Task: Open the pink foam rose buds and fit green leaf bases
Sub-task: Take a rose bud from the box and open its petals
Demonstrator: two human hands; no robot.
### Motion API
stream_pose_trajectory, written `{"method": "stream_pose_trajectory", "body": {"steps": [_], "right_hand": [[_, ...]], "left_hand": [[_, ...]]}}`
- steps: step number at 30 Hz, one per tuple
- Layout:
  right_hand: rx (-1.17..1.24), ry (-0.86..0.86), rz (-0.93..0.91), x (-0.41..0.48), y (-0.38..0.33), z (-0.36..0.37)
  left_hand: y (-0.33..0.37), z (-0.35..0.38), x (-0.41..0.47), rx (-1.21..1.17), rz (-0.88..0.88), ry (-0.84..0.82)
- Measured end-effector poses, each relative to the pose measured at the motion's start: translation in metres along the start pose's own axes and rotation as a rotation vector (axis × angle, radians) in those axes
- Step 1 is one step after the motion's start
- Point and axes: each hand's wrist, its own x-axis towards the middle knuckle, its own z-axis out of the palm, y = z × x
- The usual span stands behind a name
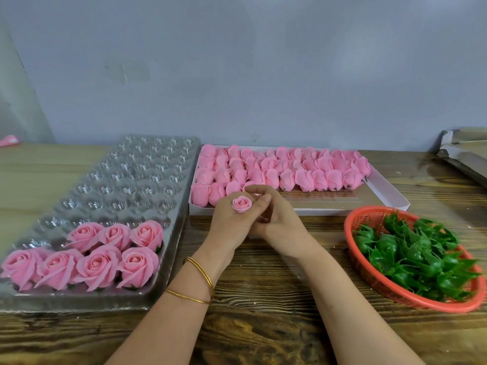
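Observation:
A small pink foam rose bud [241,203] sits upright in the fist of my left hand [232,222], its petals still tightly closed. My right hand [274,214] presses against the left from the right, fingers curled over the bud's edge and touching it. A white cardboard box [382,192] behind my hands holds several closed pink buds [279,169] laid in rows. At right an orange plastic basket [354,248] is filled with green leaf bases [416,254]. On the left, a clear blister tray [137,167] carries several opened roses [105,256] at its near end.
Everything rests on a wooden table [263,325] against a grey wall. Stacked cardboard sheets [466,151] lie at the far right. A pink scrap [9,140] lies at the far left edge. Two gold bangles [197,280] circle my left wrist.

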Motion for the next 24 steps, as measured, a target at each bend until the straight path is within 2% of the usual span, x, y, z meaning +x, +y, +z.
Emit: {"method": "stream_pose_trajectory", "body": {"steps": [5,11,14,17,24], "right_hand": [[0.03,0.004,0.006,0.0011,-0.001,0.0022],[0.153,0.25,-0.04,0.0021,-0.0077,0.0001],[0.172,0.259,-0.025,0.0017,-0.0074,0.0013],[0.06,0.235,0.006,0.0016,-0.0032,0.0043],[0.064,0.199,0.05,0.0016,-0.0026,0.0067]], "left_hand": [[0.0014,0.0031,-0.0014,0.009,0.068,0.039],[-0.0024,0.0014,0.0021,0.217,0.258,0.141],[-0.004,0.0017,0.0008,0.234,0.228,0.081],[-0.0033,0.0033,-0.0013,0.228,0.166,0.036],[-0.0008,0.0054,-0.0041,0.27,0.151,0.035]]}}
